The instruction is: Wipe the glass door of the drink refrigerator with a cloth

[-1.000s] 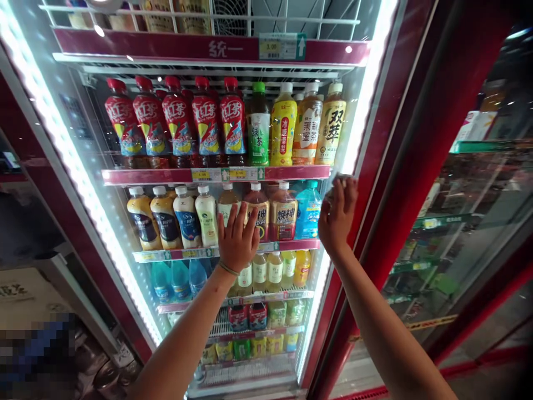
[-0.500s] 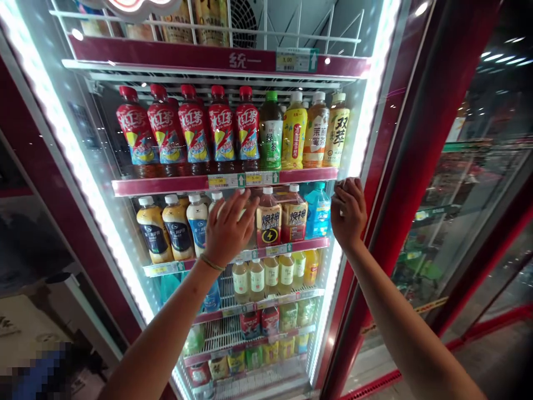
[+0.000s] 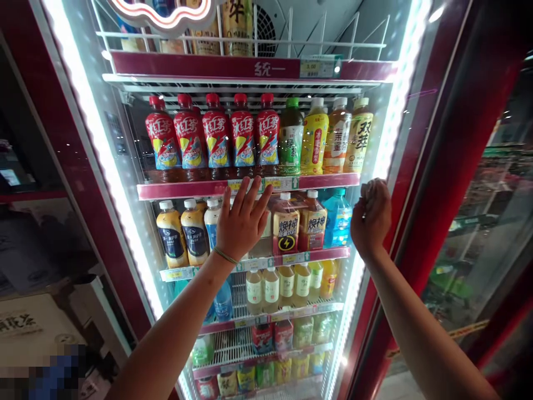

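My left hand (image 3: 242, 222) is open, fingers spread, and appears to lie flat against the glass door of a lit drinks cooler. A thin band circles its wrist. Behind it, it partly hides the white-capped bottles of the second visible bottle row. My right hand (image 3: 371, 222) is closed on a crumpled pale cloth (image 3: 377, 190) near the cooler's right light strip. Left of this hand stands a blue bottle (image 3: 338, 216). Above both hands, red-capped iced tea bottles (image 3: 215, 130) line a shelf, with a green tea bottle (image 3: 292, 136) beside them.
Lower shelves hold pale-labelled bottles (image 3: 270, 289) and cartons. A glowing sign (image 3: 166, 16) hangs at the top. The red door frame (image 3: 453, 194) borders the right side. A cardboard box (image 3: 33, 328) sits low at left.
The camera view has shifted, so the cooler sits further right and slightly lower. My left hand's fingers are more spread and upright. The pale cloth in my right hand shows more clearly.
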A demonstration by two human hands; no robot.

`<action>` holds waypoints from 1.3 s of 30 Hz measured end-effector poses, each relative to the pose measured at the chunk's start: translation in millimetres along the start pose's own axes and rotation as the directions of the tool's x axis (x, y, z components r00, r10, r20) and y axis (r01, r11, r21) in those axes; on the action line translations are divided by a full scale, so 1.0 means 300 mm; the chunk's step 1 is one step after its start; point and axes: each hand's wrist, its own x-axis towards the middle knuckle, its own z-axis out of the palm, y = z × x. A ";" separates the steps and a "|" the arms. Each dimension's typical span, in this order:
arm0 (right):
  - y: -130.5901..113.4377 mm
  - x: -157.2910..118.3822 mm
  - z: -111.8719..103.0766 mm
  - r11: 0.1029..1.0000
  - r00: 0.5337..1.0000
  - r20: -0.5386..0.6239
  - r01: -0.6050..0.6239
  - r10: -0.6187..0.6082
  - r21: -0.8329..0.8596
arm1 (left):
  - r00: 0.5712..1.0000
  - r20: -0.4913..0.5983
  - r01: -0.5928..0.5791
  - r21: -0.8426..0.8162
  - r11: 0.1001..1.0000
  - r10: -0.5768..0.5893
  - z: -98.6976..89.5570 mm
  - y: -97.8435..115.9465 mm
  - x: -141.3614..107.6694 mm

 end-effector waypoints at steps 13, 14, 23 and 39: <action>-0.021 -0.014 0.008 0.999 0.999 0.023 0.033 -0.033 0.004 | 1.000 -0.009 0.014 -0.006 1.000 -0.014 0.002 0.002 0.001; -0.044 -0.014 0.016 0.998 0.996 0.062 0.065 -0.066 0.010 | 1.000 -0.011 0.016 -0.006 1.000 -0.016 0.003 0.002 0.001; -0.030 -0.036 -0.022 0.956 0.932 0.216 0.289 -0.292 0.049 | 0.998 0.003 0.059 -0.043 0.997 -0.059 0.001 0.014 -0.032; -0.161 -0.024 0.025 0.961 0.952 0.138 0.266 -0.274 0.074 | 0.999 -0.016 0.051 0.013 0.999 -0.050 0.007 0.018 -0.039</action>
